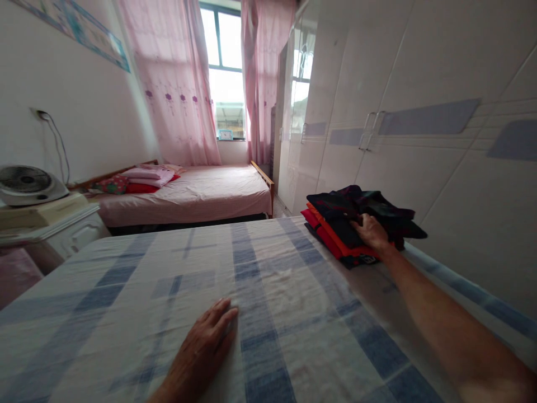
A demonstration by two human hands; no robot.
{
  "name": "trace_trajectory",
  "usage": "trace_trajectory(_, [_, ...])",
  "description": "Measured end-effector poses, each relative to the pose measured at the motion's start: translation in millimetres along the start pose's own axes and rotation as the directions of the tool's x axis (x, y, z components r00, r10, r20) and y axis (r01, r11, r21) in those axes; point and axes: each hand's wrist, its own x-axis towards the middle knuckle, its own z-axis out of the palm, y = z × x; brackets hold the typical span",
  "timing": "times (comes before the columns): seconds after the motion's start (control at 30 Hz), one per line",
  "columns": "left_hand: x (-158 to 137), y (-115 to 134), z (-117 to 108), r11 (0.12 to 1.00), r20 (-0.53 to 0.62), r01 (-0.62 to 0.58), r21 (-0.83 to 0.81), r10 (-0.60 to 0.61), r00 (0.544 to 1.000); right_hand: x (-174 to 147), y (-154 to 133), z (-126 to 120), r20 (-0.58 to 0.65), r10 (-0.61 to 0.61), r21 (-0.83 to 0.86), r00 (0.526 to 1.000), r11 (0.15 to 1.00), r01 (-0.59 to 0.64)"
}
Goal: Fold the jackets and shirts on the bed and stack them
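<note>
A stack of folded clothes (329, 232), with red, orange and black layers, lies at the far right of the bed covered by a blue-and-white checked sheet (289, 291). On top of it is a dark patterned garment (350, 197), loosely laid, its right end jutting past the stack. My right hand (371, 230) reaches out and has its fingers closed on this garment's near edge; the fingertips are partly hidden in the cloth. Down at the lower middle, my left hand (207, 341) rests on the sheet, holding nothing, its fingers stretched out.
White wardrobe doors (419, 73) with metal handles (369, 131) run along the right side. Across a gap stands a second bed (218, 187) with pillows (151, 174). At left, a fan (29, 182) sits on a white cabinet (79, 229). Pink curtains (172, 73) flank the window.
</note>
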Motion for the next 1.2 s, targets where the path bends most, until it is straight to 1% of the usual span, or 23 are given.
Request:
trace_trajectory(0.1, [-0.2, 0.5, 0.1, 1.000, 0.013, 0.005, 0.010, -0.005, 1.000, -5.6, 6.3, 7.4, 0.026, 0.019, 0.021, 0.999, 1.000, -0.020])
trace_trajectory(0.17, [-0.6, 0.3, 0.7, 1.000, 0.014, 0.008, 0.007, -0.008, 1.000, -9.9, 1.1, 1.2, 0.044, 0.032, 0.050, 0.999, 0.998, -0.034])
trace_trajectory(0.23, [-1.0, -0.1, 1.9, 1.000, 0.016, 0.017, 0.003, -0.017, 1.000, -16.9, -12.5, -9.4, 0.068, 0.003, 0.107, 0.998, 0.994, -0.011])
trace_trajectory(0.3, [-0.3, 0.2, 2.2, 1.000, 0.017, 0.027, -0.010, -0.027, 1.000, -31.6, -36.0, -20.0, 0.098, -0.091, 0.185, 0.991, 0.980, 0.072])
trace_trajectory(0.37, [2.0, 2.0, -0.3, 0.998, 0.015, 0.036, -0.046, -0.035, 0.999, -57.3, -68.3, -28.0, 0.148, -0.265, 0.305, 0.953, 0.929, 0.211])
trace_trajectory(0.4, [3.7, 3.7, -2.7, 0.996, 0.008, 0.048, -0.080, -0.047, 0.999, -74.2, -86.6, -31.1, 0.181, -0.377, 0.384, 0.908, 0.877, 0.288])
trace_trajectory(0.43, [5.4, 5.7, -5.8, 0.990, -0.006, 0.071, -0.124, -0.072, 0.997, -93.0, -105.2, -33.7, 0.206, -0.541, 0.541, 0.816, 0.757, 0.365])
trace_trajectory(0.47, [6.9, 7.8, -9.2, 0.979, -0.032, 0.107, -0.176, -0.114, 0.993, -113.2, -123.4, -36.1, 0.204, -0.658, 0.672, 0.725, 0.632, 0.385])
trace_trajectory(0.53, [8.1, 11.5, -15.4, 0.941, -0.104, 0.185, -0.283, -0.222, 0.970, -154.6, -155.6, -40.2, 0.242, -0.787, 0.852, 0.568, 0.452, 0.264])
trace_trajectory(0.6, [5.8, 12.4, -18.7, 0.904, -0.170, 0.225, -0.362, -0.302, 0.938, -192.7, -179.4, -42.1, 0.296, -0.870, 0.921, 0.395, 0.369, 0.123])
trace_trajectory(0.63, [3.6, 11.7, -19.2, 0.895, -0.194, 0.223, -0.387, -0.315, 0.929, -208.7, -187.8, -41.6, 0.295, -0.896, 0.937, 0.333, 0.339, 0.084])
trace_trajectory(0.67, [1.1, 10.3, -19.3, 0.891, -0.207, 0.207, -0.405, -0.310, 0.928, -221.9, -193.9, -40.0, 0.283, -0.916, 0.947, 0.284, 0.313, 0.066])
trace_trajectory(0.7, [-1.2, 8.7, -19.4, 0.891, -0.218, 0.185, -0.415, -0.295, 0.930, -231.8, -197.8, -37.1, 0.261, -0.929, 0.955, 0.261, 0.288, 0.071])
trace_trajectory(0.73, [-2.9, 7.3, -19.9, 0.892, -0.232, 0.164, -0.420, -0.281, 0.931, -238.1, -199.6, -33.2, 0.234, -0.936, 0.959, 0.264, 0.266, 0.092])
trace_trajectory(0.77, [-3.7, 6.4, -21.0, 0.894, -0.242, 0.150, -0.423, -0.271, 0.932, -240.9, -199.2, -28.6, 0.210, -0.935, 0.959, 0.288, 0.253, 0.124])
trace_trajectory(0.8, [-3.5, 6.3, -22.8, 0.895, -0.253, 0.144, -0.423, -0.269, 0.929, -240.2, -196.7, -23.5, 0.185, -0.924, 0.954, 0.334, 0.250, 0.164])
trace_trajectory(0.87, [-0.9, 8.1, -28.3, 0.894, -0.258, 0.143, -0.425, -0.271, 0.927, -230.1, -184.4, -12.0, 0.137, -0.870, 0.921, 0.474, 0.289, 0.263])
trace_trajectory(0.93, [2.5, 10.6, -33.7, 0.891, -0.248, 0.133, -0.435, -0.260, 0.933, -211.2, -162.6, 1.4, 0.088, -0.767, 0.853, 0.636, 0.388, 0.349])
trace_trajectory(0.97, [3.6, 11.4, -35.4, 0.889, -0.247, 0.124, -0.441, -0.253, 0.936, -199.9, -148.7, 9.3, 0.064, -0.693, 0.806, 0.718, 0.460, 0.372])
trace_trajectory(1.03, [3.8, 11.4, -35.6, 0.884, -0.258, 0.122, -0.451, -0.260, 0.930, -175.9, -117.3, 27.8, 0.028, -0.507, 0.722, 0.861, 0.606, 0.334])
trace_trajectory(1.07, [3.1, 10.9, -34.2, 0.882, -0.266, 0.132, -0.453, -0.276, 0.924, -164.5, -101.4, 37.9, 0.022, -0.390, 0.693, 0.920, 0.670, 0.267])
trace_trajectory(1.1, [2.2, 10.3, -32.4, 0.880, -0.274, 0.145, -0.452, -0.292, 0.917, -154.1, -86.5, 48.0, 0.026, -0.283, 0.681, 0.959, 0.707, 0.190])
trace_trajectory(1.2, [2.2, 11.0, -29.4, 0.877, -0.285, 0.169, -0.451, -0.320, 0.903, -132.1, -54.2, 73.5, 0.068, -0.132, 0.683, 0.989, 0.729, 0.050])
